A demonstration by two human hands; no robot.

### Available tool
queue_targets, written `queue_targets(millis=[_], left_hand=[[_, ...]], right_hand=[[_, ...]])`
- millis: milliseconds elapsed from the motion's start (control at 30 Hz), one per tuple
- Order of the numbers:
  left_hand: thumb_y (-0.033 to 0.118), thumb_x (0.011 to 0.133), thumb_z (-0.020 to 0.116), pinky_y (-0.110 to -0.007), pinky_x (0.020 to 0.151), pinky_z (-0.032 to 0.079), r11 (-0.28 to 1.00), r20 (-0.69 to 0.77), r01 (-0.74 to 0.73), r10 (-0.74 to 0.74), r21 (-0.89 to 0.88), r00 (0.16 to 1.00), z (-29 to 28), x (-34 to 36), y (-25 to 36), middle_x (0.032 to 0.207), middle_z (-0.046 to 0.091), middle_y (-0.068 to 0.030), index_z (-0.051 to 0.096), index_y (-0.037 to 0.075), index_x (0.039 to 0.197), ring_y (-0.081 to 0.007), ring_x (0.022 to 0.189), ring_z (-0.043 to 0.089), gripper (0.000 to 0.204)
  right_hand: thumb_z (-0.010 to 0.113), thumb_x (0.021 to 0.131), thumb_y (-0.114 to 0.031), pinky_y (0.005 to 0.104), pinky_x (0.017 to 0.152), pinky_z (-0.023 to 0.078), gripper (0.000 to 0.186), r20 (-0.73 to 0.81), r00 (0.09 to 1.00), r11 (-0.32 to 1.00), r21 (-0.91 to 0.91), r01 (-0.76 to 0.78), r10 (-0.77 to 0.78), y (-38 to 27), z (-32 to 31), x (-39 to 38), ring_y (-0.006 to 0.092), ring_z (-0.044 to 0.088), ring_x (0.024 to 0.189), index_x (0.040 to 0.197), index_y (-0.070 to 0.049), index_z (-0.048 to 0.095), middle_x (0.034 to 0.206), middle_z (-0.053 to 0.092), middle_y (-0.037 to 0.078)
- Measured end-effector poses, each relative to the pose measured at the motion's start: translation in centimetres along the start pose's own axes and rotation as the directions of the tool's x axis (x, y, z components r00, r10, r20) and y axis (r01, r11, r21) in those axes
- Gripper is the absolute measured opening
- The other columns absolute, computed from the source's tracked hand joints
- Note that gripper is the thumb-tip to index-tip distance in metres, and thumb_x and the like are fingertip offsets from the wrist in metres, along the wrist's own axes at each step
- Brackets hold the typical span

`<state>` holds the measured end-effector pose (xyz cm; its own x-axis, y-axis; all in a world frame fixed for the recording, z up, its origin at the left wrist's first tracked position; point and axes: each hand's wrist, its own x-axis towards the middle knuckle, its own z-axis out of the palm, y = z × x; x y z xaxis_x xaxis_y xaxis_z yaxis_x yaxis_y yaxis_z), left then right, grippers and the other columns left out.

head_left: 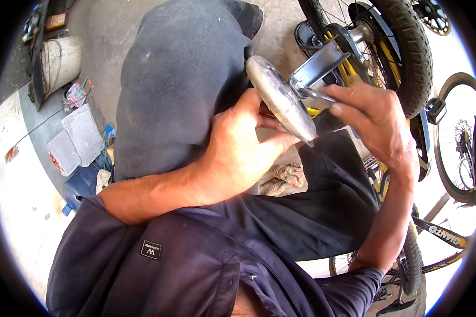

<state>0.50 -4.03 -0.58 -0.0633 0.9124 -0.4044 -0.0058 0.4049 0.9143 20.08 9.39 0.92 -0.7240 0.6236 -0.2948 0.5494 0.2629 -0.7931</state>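
In front of my knees, my left hand (242,145) grips a small training wheel (281,99) with a worn, pale tyre, thumb and fingers around its lower side. The wheel is tilted. A shiny bent metal bracket (318,63) sticks out from its hub side, towards the upper right. My right hand (378,119) pinches a slim metal spanner (318,95) between thumb and fingers. The spanner's far end meets the hub area beside the bracket, but the exact contact is too small to make out. The fingertips of my left hand are partly hidden behind the wheel.
A bicycle's knobbly tyre (413,55) stands close beyond my right hand, and another bicycle wheel (457,140) is farther right. On the left are a white bucket (62,61), pale blocks (82,134) and a blue water jug (82,185). Patterned gloves (285,178) lie between my legs.
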Motion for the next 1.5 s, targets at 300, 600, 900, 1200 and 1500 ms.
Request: queue_targets(millis=[300, 600, 900, 1200, 1500], left_hand=[[-0.006, 0.081, 0.074, -0.031, 0.096, 0.051, 0.999, -0.011, 0.034, -0.034, -0.034, 0.999, 0.0, -0.2, -0.1, 0.116, 0.065, -0.0107, 0.05, -0.004, 0.127, -0.0166, 0.108, 0.063, 0.052], [-0.008, 0.081, 0.073, -0.031, 0.098, 0.051, 0.998, -0.023, -0.005, 0.004, -0.062, 1.0, 0.4, 0.0, 0.0, 0.12, 0.062, -0.0096, 0.046, -0.004, 0.131, -0.0163, 0.111, 0.061, 0.057], [-0.013, 0.081, 0.068, -0.032, 0.097, 0.051, 0.999, -0.048, -0.022, 0.02, -0.038, 0.999, 0.5, -0.2, 0.1, 0.122, 0.061, -0.0096, 0.045, -0.004, 0.133, -0.0177, 0.111, 0.061, 0.058], [-0.011, 0.083, 0.068, -0.032, 0.097, 0.051, 0.999, -0.021, -0.009, 0.008, -0.049, 1.0, 0.4, 0.1, -0.2, 0.127, 0.058, -0.0092, 0.044, -0.004, 0.134, -0.0156, 0.111, 0.06, 0.057], [-0.005, 0.076, 0.075, -0.031, 0.075, 0.059, 0.989, -0.145, -0.136, 0.126, -0.061, 0.981, 0.7, 0.3, -0.7, 0.096, 0.07, -0.0149, 0.054, -0.004, 0.104, -0.0226, 0.088, 0.072, 0.035]], right_hand=[[0.066, 0.085, -0.007, 0.0355, 0.066, 0.048, 0.028, -0.024, 0.989, 0.981, -0.13, -0.146, 0.144, -4.2, 0.4, -0.9, 0.0305, 0.061, 0.07, 0.112, 0.0, 0.067, 0.08, 0.062, 0.016], [0.064, 0.084, -0.002, 0.0334, 0.066, 0.047, 0.032, -0.045, 0.992, 0.986, -0.12, -0.119, 0.114, -4.5, 0.0, -1.8, 0.0267, 0.059, 0.069, 0.116, -0.001, 0.065, 0.077, 0.058, 0.015], [0.064, 0.085, -0.003, 0.0364, 0.062, 0.047, 0.026, -0.151, 0.987, 0.927, -0.359, -0.105, 0.053, -5.9, 1.0, -1.9, 0.0295, 0.059, 0.066, 0.111, -0.003, 0.067, 0.075, 0.059, 0.014], [0.063, 0.087, -0.006, 0.0311, 0.072, 0.052, 0.023, -0.31, 0.949, 0.953, -0.268, -0.143, 0.055, -2.7, -0.4, -2.2, 0.0231, 0.069, 0.078, 0.109, -0.002, 0.069, 0.091, 0.07, 0.015], [0.063, 0.091, -0.018, 0.0288, 0.068, 0.048, 0.028, -0.113, 0.91, 0.912, 0.155, -0.38, 0.398, -1.2, -0.9, -1.4, 0.0126, 0.059, 0.07, 0.11, 0.001, 0.067, 0.075, 0.064, 0.011]])
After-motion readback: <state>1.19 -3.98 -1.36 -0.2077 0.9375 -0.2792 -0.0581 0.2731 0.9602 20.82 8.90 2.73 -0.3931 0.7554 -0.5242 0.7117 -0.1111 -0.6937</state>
